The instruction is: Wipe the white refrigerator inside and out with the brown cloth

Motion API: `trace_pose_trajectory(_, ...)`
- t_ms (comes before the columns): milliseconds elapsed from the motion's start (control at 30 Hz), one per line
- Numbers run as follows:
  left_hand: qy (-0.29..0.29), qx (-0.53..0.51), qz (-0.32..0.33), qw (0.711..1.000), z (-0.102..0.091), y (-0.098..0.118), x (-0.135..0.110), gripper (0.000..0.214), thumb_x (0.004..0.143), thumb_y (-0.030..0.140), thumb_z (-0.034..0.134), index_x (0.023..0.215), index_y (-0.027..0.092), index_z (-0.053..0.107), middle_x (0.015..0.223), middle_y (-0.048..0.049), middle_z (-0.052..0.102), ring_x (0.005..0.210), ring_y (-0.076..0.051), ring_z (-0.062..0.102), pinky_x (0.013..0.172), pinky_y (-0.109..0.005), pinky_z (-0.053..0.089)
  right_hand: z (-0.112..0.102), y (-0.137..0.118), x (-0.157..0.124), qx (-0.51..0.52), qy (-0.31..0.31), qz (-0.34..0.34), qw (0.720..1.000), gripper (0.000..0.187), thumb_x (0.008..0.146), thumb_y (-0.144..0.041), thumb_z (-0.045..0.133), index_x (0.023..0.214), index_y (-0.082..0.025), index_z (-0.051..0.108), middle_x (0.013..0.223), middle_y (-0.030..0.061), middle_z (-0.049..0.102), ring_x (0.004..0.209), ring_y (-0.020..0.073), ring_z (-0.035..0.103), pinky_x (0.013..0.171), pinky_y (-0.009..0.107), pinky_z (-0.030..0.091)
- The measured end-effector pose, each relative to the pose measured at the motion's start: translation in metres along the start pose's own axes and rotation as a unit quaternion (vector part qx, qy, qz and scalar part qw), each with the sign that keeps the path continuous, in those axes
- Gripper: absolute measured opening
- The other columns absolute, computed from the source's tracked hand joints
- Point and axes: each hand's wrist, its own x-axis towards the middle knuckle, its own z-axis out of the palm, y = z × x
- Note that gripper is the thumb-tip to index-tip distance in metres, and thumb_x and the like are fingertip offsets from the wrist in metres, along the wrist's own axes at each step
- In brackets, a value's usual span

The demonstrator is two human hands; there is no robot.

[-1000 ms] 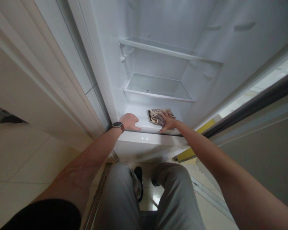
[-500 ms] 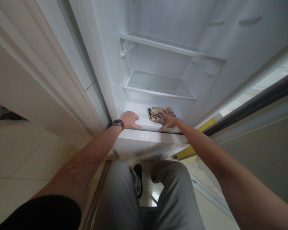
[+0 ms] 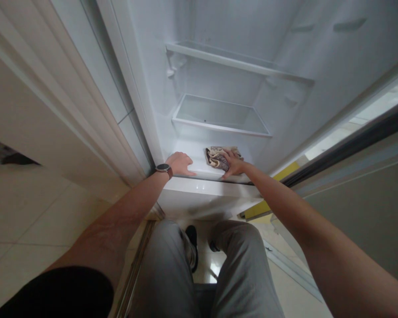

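On my remote feed, the white fridge floor [image 3: 195, 152] lies under the lower glass shelf [image 3: 222, 108], with pale floor tiles [image 3: 46, 212] farther below that shelf. Versus one second ago, the shelf rides slightly higher in view, but both hands keep their places beneath it: left hand [image 3: 179, 163] wide, thumb apart, under its left end; right hand [image 3: 232, 163] spread over the cloth [image 3: 215, 160], gripping or just pressing, I can't tell. Cloth is beige with brown pattern, bunched, below the shelf's middle-right.
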Motion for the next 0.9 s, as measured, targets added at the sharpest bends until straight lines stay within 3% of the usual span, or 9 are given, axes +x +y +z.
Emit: trace_pose_trajectory(900, 0.001, -0.003, 0.001, 1.000, 0.0047, -0.0026, 0.0009, 0.056, 0.079, 0.074, 0.058, 0.070, 0.021, 0.071, 0.080, -0.0098, 0.074, 0.079, -0.025, 0.067, 0.067, -0.032, 0.035, 0.0020, 0.0024, 0.0007, 0.011, 0.013, -0.011, 1.000, 0.146, 0.039, -0.076, 0.089, 0.163, -0.038, 0.021, 0.172, 0.0129, 0.000, 0.152, 0.0594, 0.003, 0.107, 0.086, 0.021)
